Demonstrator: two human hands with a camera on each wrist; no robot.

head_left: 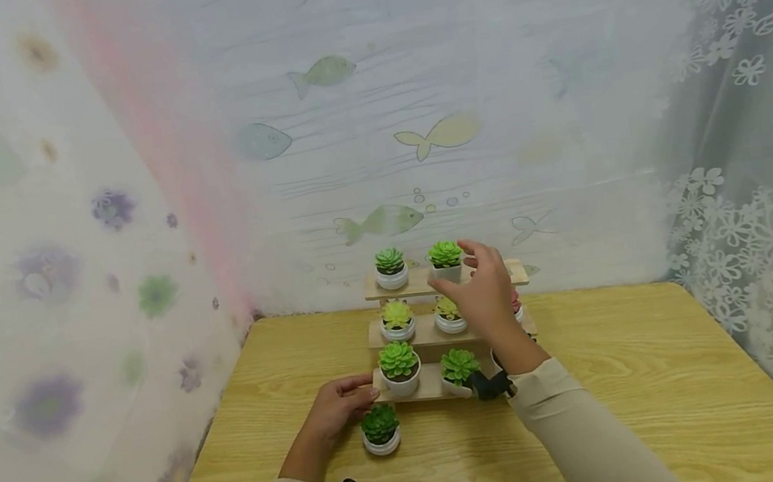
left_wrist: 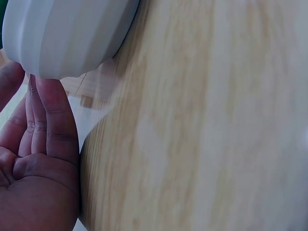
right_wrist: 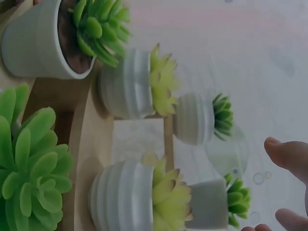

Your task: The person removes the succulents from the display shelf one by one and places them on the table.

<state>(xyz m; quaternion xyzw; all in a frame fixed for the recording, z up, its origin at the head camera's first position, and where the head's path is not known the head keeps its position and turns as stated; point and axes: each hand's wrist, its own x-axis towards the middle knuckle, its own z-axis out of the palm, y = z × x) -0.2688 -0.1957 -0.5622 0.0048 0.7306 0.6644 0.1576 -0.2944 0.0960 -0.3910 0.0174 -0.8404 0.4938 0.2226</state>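
Note:
A three-tiered wooden plant stand [head_left: 417, 333] holds several small potted succulents. My left hand [head_left: 332, 415] is at the left end of its bottom shelf, thumb and fingers pinching the board's edge; in the left wrist view a white pot [left_wrist: 67, 36] hides the fingertips. My right hand [head_left: 485, 293] is raised at the top shelf with thumb and fingers spread about a bright green succulent in a white pot [head_left: 445, 260]. In the right wrist view, the visible fingertips are apart from that pot [right_wrist: 208, 204]. Beside it on the top shelf stands a bluish-green succulent [head_left: 391, 267].
A dark green succulent [head_left: 380, 429] stands on the wooden table [head_left: 631, 372] before the stand's left end. Yellowish succulents [head_left: 396, 317] sit on the middle shelf, bright green ones [head_left: 399, 365] on the bottom shelf. A printed curtain [head_left: 375, 153] hangs behind.

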